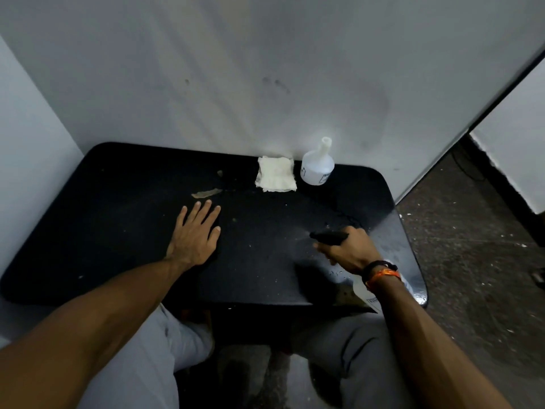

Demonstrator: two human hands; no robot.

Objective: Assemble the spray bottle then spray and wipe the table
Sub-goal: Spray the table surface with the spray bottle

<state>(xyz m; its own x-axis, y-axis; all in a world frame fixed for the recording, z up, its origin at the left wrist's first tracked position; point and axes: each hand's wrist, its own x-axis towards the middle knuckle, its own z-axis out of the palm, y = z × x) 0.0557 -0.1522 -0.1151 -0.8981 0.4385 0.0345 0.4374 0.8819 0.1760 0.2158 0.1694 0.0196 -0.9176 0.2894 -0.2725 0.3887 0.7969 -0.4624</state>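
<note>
right hand (352, 252) has its grip closed around a spray bottle (368, 290), black trigger head (328, 236) sticking out past the knuckles, clear body tucked under the wrist over the desk's (118, 231) near right corner. left hand (196, 236) lies flat and open on the desk, holding nothing, well apart from that bottle. a second white bottle (318, 166) with no cap stands at the back edge, far beyond the right hand, with a folded white cloth (275, 174) just beside it on its left.
</note>
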